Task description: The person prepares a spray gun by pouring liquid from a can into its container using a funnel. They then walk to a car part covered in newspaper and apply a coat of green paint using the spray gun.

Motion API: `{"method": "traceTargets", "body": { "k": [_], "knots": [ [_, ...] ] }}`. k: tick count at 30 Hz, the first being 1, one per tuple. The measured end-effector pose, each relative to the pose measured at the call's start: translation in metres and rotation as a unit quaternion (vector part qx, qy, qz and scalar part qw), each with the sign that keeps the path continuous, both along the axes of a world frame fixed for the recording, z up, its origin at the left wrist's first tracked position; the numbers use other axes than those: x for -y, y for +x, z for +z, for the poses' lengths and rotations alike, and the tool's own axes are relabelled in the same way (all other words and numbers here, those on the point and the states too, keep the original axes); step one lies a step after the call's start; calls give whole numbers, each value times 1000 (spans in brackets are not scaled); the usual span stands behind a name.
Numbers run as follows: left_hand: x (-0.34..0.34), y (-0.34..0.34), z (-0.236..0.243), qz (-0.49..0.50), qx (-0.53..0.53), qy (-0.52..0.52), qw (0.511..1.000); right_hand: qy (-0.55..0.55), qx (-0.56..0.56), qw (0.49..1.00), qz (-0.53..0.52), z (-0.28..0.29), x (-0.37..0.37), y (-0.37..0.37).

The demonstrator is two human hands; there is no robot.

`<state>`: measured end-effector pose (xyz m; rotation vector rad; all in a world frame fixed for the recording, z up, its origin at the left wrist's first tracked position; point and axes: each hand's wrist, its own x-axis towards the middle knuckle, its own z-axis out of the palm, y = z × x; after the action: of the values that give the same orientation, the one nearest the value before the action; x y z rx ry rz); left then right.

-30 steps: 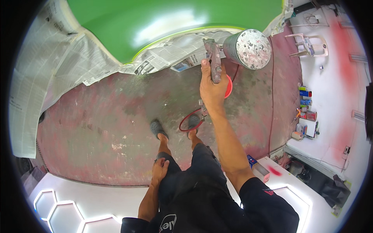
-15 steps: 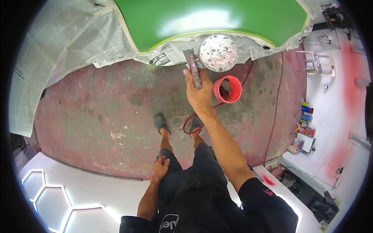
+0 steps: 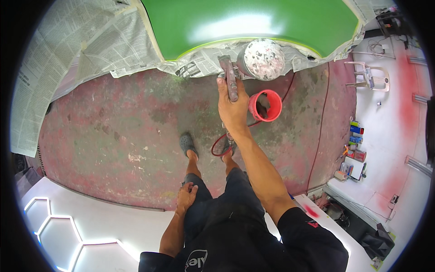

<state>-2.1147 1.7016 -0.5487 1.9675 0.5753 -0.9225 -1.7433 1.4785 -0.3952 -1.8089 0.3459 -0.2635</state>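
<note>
A paint spray gun [image 3: 229,79] is gripped in my right hand [image 3: 234,111], its worn, paint-stained body pointing away from me toward the green panel [image 3: 253,27]. My fingers wrap round its handle, mostly hidden under the hand. Attached to its right, the round cup [image 3: 263,59] with a white, paint-spattered top is tilted, showing some of its side. A dark red hose [image 3: 219,152] loops below the hand near my right foot. My left hand [image 3: 186,198] hangs by my left thigh, its fingers loosely bent and apart, with nothing seen in it.
Newspaper masking [image 3: 113,50] borders the green panel and hangs down at the left. A red bucket [image 3: 277,105] with something dark inside appears just right of my right hand. A white plastic chair [image 3: 378,77] and several small boxes and cans [image 3: 357,140] stand on the right.
My right hand has turned the spray gun slightly; its cup has swung right and a little up, showing more of its side. The hose coupling shows below the hand. My left hand stays put.
</note>
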Motion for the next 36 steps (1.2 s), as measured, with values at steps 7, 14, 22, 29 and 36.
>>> {"method": "traceTargets", "body": {
  "k": [7,14,22,29,36],
  "knots": [
    [-3,-1,-6,4,17,-12,1000,14,12,997,73,24,3,5],
    [7,15,9,-18,6,-9,1000,17,15,1000,1,52,40,13],
    [14,23,7,-40,27,-27,998,18,4,998,-60,70,91,20],
    [16,28,7,-39,27,-32,998,18,5,994,-108,83,126,16],
    [20,41,22,-53,31,-20,998,45,3,993,-107,84,113,14]
  ]
}}
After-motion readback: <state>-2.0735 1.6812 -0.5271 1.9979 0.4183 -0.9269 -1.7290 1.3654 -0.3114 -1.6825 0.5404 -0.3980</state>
